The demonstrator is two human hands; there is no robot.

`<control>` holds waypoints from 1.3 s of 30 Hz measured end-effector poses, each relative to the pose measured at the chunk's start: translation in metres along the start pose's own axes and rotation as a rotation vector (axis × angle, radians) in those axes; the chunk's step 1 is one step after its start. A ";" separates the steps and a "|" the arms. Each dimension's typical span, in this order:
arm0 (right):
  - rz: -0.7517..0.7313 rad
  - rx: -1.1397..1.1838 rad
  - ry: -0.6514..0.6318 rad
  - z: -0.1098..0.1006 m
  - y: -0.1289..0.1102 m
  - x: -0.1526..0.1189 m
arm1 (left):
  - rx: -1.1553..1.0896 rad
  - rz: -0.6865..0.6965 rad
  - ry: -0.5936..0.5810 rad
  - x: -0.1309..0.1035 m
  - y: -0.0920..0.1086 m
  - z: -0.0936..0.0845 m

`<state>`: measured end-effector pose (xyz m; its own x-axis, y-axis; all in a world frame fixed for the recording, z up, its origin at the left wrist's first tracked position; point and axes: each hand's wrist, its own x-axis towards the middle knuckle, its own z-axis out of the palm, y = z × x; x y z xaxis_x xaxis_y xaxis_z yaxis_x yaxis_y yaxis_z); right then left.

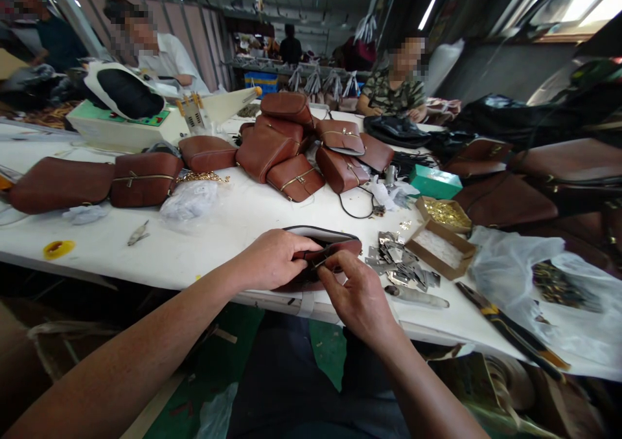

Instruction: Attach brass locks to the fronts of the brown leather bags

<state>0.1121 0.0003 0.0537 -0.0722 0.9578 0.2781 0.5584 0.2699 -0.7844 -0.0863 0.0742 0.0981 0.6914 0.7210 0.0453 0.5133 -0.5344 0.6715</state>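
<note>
A small brown leather bag [350, 246] lies at the table's front edge, its mouth spread and a pale lining showing. My left hand [272, 258] grips the bag's near side from the left, fingers reaching inside the opening and thumb outside. My right hand [357, 290] is closed in a pinch at the bag's edge, close to a small metal piece, perhaps part of the zip. Its fingertips partly hide what they pinch. Just right of the bag is a heap of flat metal plates [401, 258].
Finished-looking brown bags [291, 144] are piled across the table. At right lie pliers [510, 329], a cardboard box of gold fittings [444, 212], a box of white pieces [440, 248], a green box [435, 181] and plastic bags [519, 264]. Co-workers sit opposite.
</note>
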 end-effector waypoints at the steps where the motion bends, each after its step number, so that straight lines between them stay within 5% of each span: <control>1: 0.008 0.006 -0.026 -0.001 0.000 0.001 | -0.010 0.008 -0.009 0.000 0.000 0.000; 21: -0.045 0.097 -0.108 -0.008 0.004 0.013 | -0.172 -0.155 -0.104 0.004 -0.008 -0.007; 32: 0.079 -0.024 0.057 0.014 0.002 0.003 | 0.014 -0.113 0.051 -0.006 0.002 0.007; 35: 0.023 -0.030 -0.001 -0.001 -0.002 0.005 | 0.112 -0.108 0.143 -0.011 0.003 0.015; 39: -0.243 -0.146 0.015 -0.039 -0.007 0.008 | 0.204 -0.015 0.205 -0.020 0.007 0.023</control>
<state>0.1394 0.0021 0.0830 -0.2065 0.8649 0.4574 0.6399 0.4730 -0.6056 -0.0852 0.0457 0.0844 0.5764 0.7925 0.1989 0.6289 -0.5858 0.5113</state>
